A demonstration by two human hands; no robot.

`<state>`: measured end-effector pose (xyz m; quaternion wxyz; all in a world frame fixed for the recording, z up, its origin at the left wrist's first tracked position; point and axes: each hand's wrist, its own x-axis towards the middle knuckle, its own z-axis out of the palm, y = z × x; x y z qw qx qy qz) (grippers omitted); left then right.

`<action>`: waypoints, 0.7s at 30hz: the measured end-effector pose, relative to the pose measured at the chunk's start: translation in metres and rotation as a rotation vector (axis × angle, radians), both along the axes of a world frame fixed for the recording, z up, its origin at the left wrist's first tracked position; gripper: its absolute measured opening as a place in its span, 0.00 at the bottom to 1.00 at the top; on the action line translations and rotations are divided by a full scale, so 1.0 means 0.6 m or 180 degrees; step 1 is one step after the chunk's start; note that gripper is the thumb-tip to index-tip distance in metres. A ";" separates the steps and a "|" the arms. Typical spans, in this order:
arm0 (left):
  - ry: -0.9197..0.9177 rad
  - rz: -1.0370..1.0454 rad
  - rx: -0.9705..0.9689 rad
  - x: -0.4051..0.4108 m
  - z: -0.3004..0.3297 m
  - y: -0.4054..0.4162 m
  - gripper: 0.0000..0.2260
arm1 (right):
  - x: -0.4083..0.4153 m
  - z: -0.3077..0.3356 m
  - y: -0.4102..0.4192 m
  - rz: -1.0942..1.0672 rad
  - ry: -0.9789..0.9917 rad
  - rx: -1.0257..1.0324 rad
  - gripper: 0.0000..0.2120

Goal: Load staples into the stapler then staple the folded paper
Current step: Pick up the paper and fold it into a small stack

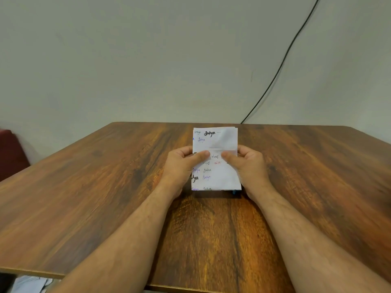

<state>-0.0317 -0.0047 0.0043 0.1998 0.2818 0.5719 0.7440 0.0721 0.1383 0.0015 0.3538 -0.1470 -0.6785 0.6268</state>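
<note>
A folded white paper (pixel 220 140) with handwriting in black, purple and red is held up over the middle of the wooden table (pixel 105 197). My left hand (pixel 182 163) grips its left edge, thumb on the front. My right hand (pixel 249 163) grips the right edge the same way. A small blue and dark object (pixel 234 192) peeks out under the paper's lower right corner; it may be the stapler, but the paper hides nearly all of it. No staples are visible.
A black cable (pixel 283 60) runs down the pale wall to the table's back edge. A dark red seat (pixel 10 153) stands at the far left. Below the table's near left edge lies something pale (pixel 29 284).
</note>
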 end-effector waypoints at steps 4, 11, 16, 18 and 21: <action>0.0005 0.0048 0.0048 -0.001 0.001 0.000 0.11 | 0.002 0.000 0.001 0.0313 0.0011 -0.0111 0.09; 0.0137 -0.0126 0.0005 -0.007 0.000 -0.001 0.12 | 0.003 0.006 0.005 0.0338 -0.0021 -0.0179 0.11; 0.0205 -0.0123 0.0074 -0.008 -0.002 -0.001 0.14 | 0.010 0.009 0.006 0.0636 -0.0100 -0.0149 0.13; 0.0219 -0.0131 0.0115 -0.006 -0.002 -0.001 0.15 | 0.009 0.007 0.004 0.0789 -0.0154 -0.0165 0.16; 0.0236 -0.0139 0.0069 -0.003 -0.001 -0.002 0.14 | 0.005 0.007 0.005 0.0709 -0.0195 -0.0135 0.14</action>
